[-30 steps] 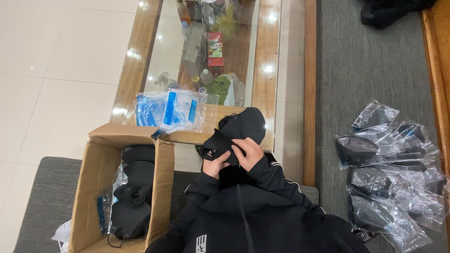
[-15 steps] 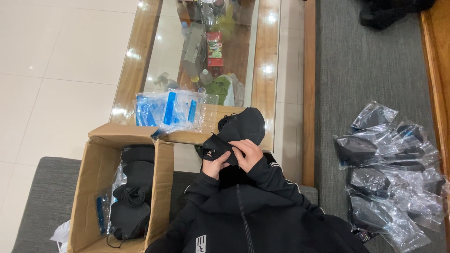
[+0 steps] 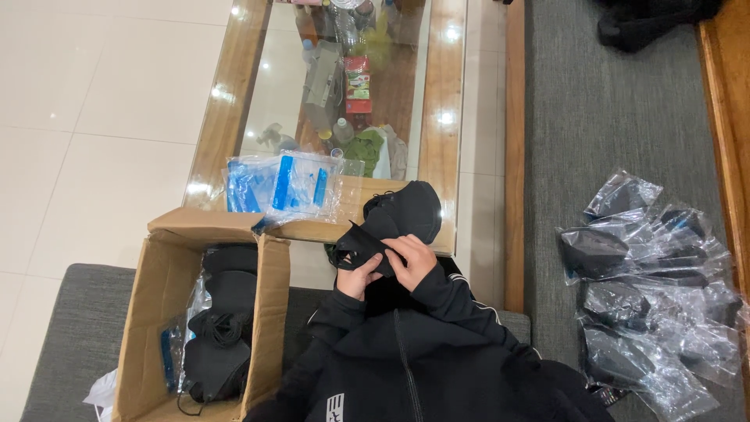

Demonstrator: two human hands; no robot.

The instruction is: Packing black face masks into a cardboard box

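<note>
Both hands, left [image 3: 358,275] and right [image 3: 412,259], grip one black mask [image 3: 363,244] at frame centre, folding it; bagging presumably follows.

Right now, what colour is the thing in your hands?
Black. Both hands, left hand and right hand, hold the black item, seen in the head view.

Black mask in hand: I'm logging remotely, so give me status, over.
Left hand and right hand both grip the black mask. Held above the glass table's edge. More masks fill the cardboard box. Nothing blocking.
</note>
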